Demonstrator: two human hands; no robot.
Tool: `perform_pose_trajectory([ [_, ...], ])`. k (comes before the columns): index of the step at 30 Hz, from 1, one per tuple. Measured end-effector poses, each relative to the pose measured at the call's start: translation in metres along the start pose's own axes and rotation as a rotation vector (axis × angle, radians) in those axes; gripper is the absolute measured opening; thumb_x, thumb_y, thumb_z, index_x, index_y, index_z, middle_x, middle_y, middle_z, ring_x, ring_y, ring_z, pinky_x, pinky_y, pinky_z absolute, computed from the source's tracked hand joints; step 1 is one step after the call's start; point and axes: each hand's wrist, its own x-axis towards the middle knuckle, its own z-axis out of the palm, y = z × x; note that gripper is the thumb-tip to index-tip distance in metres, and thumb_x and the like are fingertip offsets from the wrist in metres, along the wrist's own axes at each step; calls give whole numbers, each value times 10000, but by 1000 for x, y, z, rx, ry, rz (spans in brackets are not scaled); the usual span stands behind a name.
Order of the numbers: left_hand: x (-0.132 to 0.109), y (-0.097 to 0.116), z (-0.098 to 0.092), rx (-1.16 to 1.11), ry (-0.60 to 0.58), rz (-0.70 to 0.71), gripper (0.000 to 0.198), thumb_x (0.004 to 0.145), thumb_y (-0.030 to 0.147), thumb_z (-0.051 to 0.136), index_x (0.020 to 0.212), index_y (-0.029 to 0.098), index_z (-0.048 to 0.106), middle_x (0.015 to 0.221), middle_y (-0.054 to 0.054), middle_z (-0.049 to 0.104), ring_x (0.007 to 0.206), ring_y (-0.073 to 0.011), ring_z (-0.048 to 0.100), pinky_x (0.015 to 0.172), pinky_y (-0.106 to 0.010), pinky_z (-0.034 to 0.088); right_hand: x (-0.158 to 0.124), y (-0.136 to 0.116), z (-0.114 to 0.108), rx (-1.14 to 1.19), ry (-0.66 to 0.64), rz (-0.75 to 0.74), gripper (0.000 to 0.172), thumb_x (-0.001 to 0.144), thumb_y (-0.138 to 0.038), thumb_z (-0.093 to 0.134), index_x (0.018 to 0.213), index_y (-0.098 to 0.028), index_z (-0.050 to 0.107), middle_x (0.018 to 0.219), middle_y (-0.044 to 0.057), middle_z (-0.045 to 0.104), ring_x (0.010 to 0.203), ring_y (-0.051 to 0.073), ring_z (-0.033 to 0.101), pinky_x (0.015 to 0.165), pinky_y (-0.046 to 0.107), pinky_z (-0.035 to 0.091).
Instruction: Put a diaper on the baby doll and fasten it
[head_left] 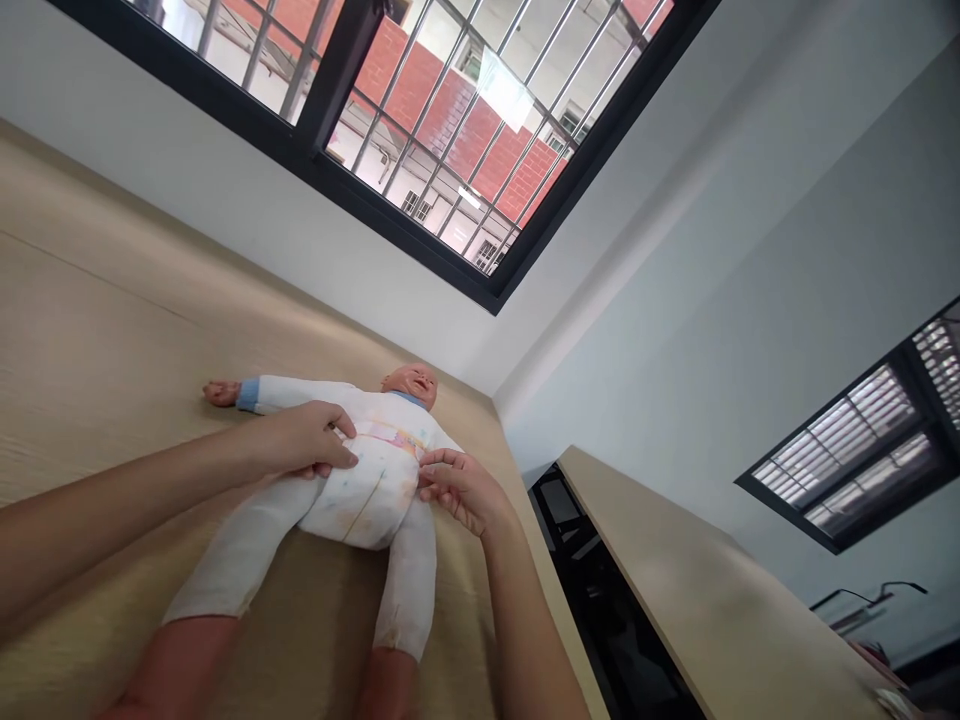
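Both left hand (pixel 311 440) and right hand (pixel 457 487) fingers pinch diaper (pixel 367 495) sides; table (pixel 112 330) edge near right

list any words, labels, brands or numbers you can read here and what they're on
No text can be read anywhere in this view.
The diaper on the doll, between the left hand and the right hand, has a coloured print across its waist. It is too blurred to tell whether it holds letters.
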Motion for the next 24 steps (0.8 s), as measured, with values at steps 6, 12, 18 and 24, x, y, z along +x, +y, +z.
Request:
perform_pose_trajectory([
  [6,-8,5,-3,-306,-86,-141,574,648,375,764,1157,191,576,508,102,432,465,-106,336,457,-225,241,9,5,5,288,33,80,167,882,-113,807,942,-106,651,692,10,703,587,79,712,546,84,552],
  [12,-15,18,-16,-79,-98,-147,708,632,442,786,1239,181,534,549,67,559,500,-146,484,467,-240,367,-4,-5,9,-70,113,44,217,876,-215,822,924,-148,622,675,19,728,562,137,740,484,144,556],
  [18,-19,22,-12,-25,-107,-107,812,567,452,795,1256,180,464,694,56,628,512,-137,529,469,-258,439,-18,-12,8,-181,0,33,418,749,-358,924,922,-161,599,826,80,791,596,153,766,421,125,437],
  [24,-15,12,-2,-48,-125,-91,825,578,416,800,1296,199,456,683,81,609,483,-149,545,445,-268,449,-18,-12,4,-89,-140,50,480,755,-420,937,1004,-161,618,879,62,780,628,175,789,373,127,356],
])
